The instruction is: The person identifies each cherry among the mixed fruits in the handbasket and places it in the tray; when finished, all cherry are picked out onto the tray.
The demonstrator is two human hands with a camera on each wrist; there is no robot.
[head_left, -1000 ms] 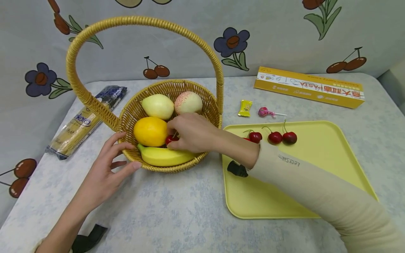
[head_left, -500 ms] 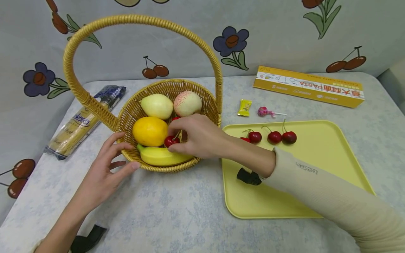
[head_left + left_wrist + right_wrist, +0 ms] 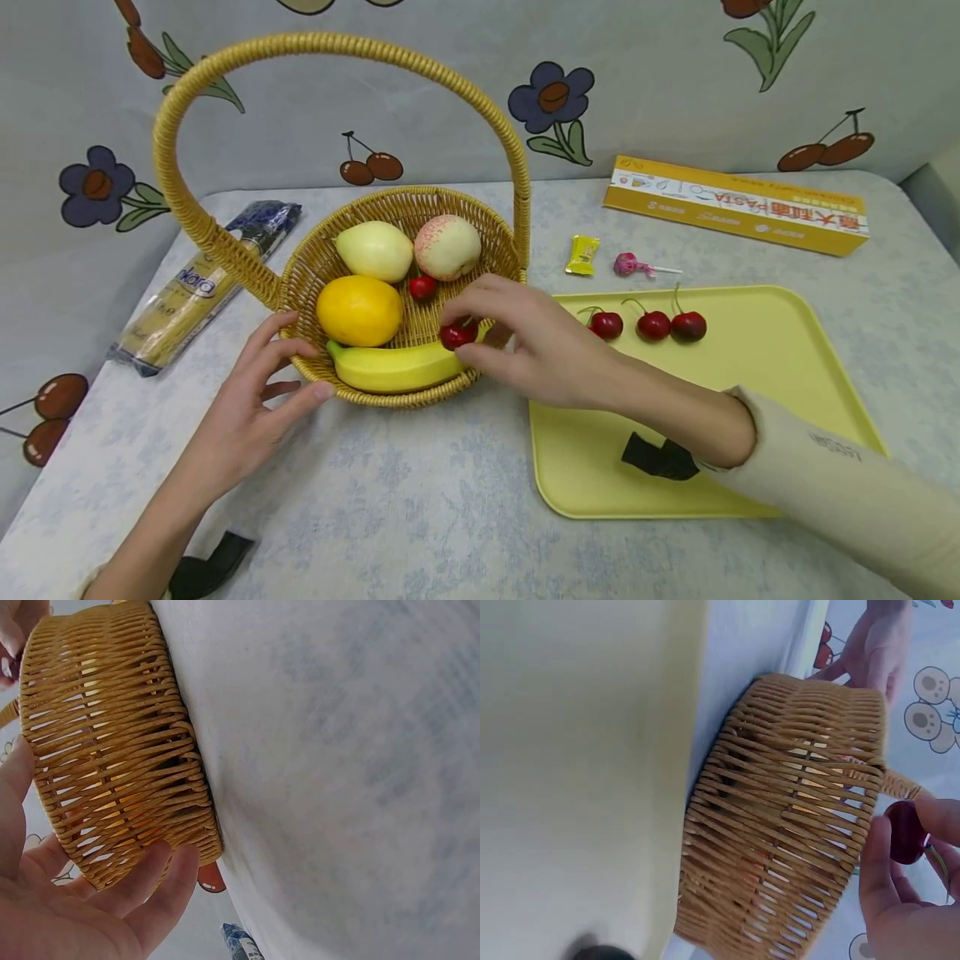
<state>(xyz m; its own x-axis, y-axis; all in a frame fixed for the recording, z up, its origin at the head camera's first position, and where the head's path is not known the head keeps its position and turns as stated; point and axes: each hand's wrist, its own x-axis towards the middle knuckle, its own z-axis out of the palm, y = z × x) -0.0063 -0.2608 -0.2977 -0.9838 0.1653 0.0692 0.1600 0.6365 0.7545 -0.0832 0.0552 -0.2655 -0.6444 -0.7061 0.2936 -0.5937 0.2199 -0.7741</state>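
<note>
My right hand (image 3: 551, 350) pinches a dark red cherry (image 3: 458, 334) over the right rim of the wicker basket (image 3: 405, 401). In the right wrist view the cherry (image 3: 906, 832) sits between thumb and fingertips, its green stem hanging out. My left hand (image 3: 255, 408) rests against the basket's left front side, fingers spread loosely at rim and wall. Inside the basket lie a yellow-green pear-like fruit (image 3: 375, 252), a pale pink-speckled peach (image 3: 447, 247), a lemon (image 3: 359, 311), a banana (image 3: 393, 369) and a small red fruit (image 3: 423, 288).
A yellow tray (image 3: 720, 400) lies right of the basket, with several cherries (image 3: 653, 326) along its far side. Behind it are a yellow wrapped candy (image 3: 582, 255), a pink lollipop (image 3: 625, 264) and a pasta box (image 3: 735, 204). A spaghetti bag (image 3: 202, 287) lies to the left.
My right hand has drawn back to the right from inside the basket, the cherry pinched in its fingers. The red fruit left in the basket has come into sight. My left hand stays put.
</note>
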